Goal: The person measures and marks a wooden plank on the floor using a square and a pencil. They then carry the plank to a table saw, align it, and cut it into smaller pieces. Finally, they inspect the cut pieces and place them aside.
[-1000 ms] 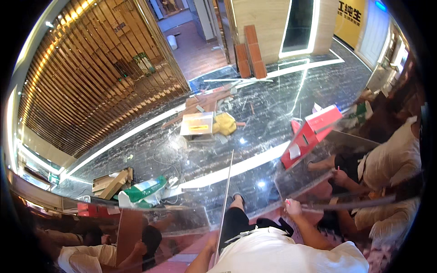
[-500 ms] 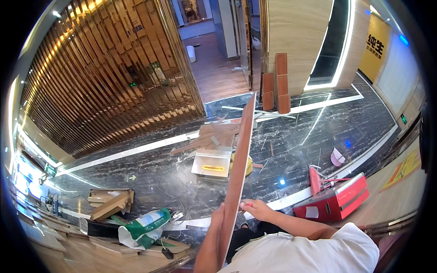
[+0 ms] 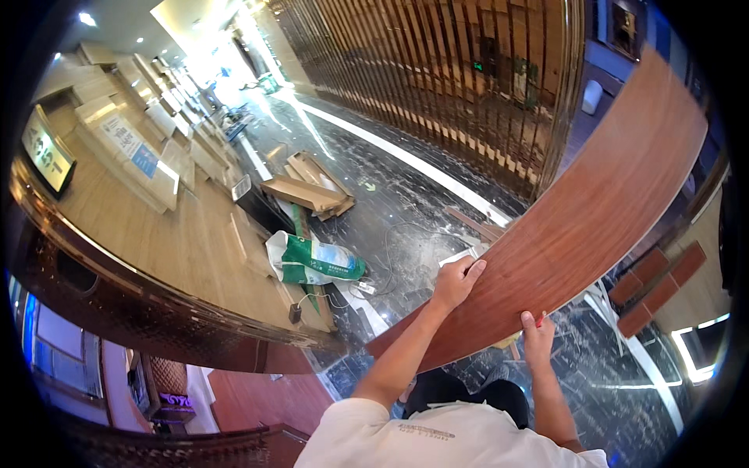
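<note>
Just swung the long reddish-brown wooden board [image 3: 577, 210] broadside, baring its face right of the green-and-white plastic sack [image 3: 314, 261], clamping its upper edge in left hand [image 3: 456, 285], pinching small red object [image 3: 540, 319] in right hand [image 3: 538, 338] at lower edge!

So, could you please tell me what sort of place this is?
It looks like a commercial interior, perhaps a lobby, under renovation: a light-wood counter runs along the left, a slatted screen lines the far side, and the left hand grips a long reddish-brown board.
</note>
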Demonstrator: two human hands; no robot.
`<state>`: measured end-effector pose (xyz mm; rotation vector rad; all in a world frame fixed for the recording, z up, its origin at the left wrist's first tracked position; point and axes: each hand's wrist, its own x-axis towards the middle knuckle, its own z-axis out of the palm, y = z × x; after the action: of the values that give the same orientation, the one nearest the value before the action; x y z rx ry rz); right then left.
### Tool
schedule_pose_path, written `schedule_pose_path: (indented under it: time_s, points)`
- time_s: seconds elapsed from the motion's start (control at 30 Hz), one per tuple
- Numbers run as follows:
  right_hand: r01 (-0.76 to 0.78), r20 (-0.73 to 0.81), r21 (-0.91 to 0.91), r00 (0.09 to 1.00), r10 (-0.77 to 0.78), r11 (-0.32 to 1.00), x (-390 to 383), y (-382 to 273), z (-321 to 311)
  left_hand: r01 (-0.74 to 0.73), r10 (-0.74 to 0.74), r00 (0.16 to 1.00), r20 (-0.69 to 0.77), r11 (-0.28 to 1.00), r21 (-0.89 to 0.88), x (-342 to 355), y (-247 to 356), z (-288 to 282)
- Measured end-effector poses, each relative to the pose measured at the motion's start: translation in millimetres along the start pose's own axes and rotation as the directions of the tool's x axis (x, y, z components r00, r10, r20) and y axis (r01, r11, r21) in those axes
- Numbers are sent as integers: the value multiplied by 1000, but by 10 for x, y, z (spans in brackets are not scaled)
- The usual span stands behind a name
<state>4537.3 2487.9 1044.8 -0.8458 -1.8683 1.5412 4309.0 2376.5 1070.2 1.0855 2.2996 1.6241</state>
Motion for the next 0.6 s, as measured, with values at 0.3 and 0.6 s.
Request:
schedule_pose_path:
  time_s: [0.3, 0.6]
  points:
    - [270, 227, -134, 945, -235, 954, 1898, -745, -656, 27, -130, 972, -197, 890, -456, 322, 346, 355]
    - [395, 631, -119, 739, -238, 911, 3528, -522, -374, -30, -259, 954, -149, 411, -911, 636, 409, 309]
